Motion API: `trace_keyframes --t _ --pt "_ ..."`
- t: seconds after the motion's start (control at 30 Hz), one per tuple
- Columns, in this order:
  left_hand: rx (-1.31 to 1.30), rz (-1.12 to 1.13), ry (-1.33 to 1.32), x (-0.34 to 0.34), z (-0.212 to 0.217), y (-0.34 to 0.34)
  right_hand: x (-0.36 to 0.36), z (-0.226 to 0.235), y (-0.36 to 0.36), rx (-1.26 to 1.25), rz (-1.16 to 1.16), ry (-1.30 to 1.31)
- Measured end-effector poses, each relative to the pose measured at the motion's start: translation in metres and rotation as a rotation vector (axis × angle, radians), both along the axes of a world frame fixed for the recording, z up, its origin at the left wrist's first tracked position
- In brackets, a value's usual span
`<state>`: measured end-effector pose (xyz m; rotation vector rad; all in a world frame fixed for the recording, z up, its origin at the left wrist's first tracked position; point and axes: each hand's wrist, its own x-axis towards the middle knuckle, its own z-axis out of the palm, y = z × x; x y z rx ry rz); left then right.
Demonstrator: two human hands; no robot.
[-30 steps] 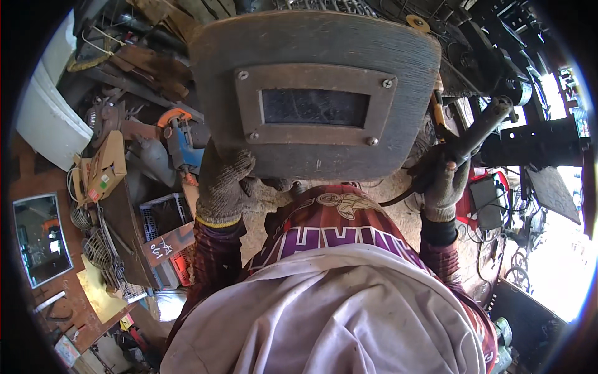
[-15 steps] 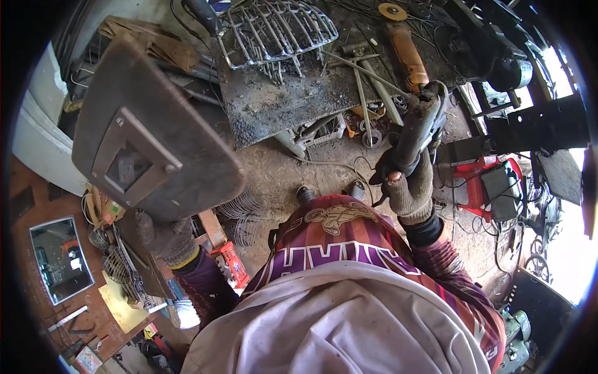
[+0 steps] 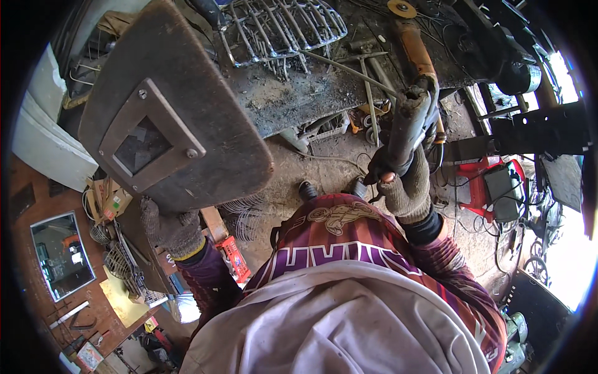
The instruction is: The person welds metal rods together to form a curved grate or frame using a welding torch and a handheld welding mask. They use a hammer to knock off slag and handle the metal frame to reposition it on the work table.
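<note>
Now L hand point(image 3: 169, 229) holds welding mask point(image 3: 187, 106) just fwd of it, R hand point(image 3: 411, 192) clasps electrode holder point(image 3: 407, 124).

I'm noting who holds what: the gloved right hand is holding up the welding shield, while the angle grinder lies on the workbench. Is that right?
Not quite: the head view shows the gloved left hand holding up the welding shield, not the right. The angle grinder does lie on the workbench.
</note>
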<state>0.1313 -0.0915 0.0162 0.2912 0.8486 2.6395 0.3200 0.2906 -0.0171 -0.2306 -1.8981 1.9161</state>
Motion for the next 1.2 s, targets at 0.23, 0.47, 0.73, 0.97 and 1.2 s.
trace_keyframes --t 0.23,0.47,0.73,0.97,1.2 --pt "-0.140 0.270 -0.016 0.008 0.008 0.023 -0.007 -0.001 0.000 0.051 0.031 0.019" --pt "0.150 -0.200 0.063 0.009 0.018 0.041 -0.008 -0.002 -0.003 0.099 0.008 0.007" --pt "-0.022 -0.232 0.008 0.029 0.036 0.062 -0.006 -0.001 -0.009 0.155 -0.066 0.075" --pt "-0.195 -0.062 0.158 0.038 0.025 0.065 0.016 -0.038 0.015 0.338 0.040 -0.011" --pt "-0.791 0.439 0.531 0.037 0.013 0.062 -0.002 -0.009 -0.011 -0.005 -0.025 0.093"
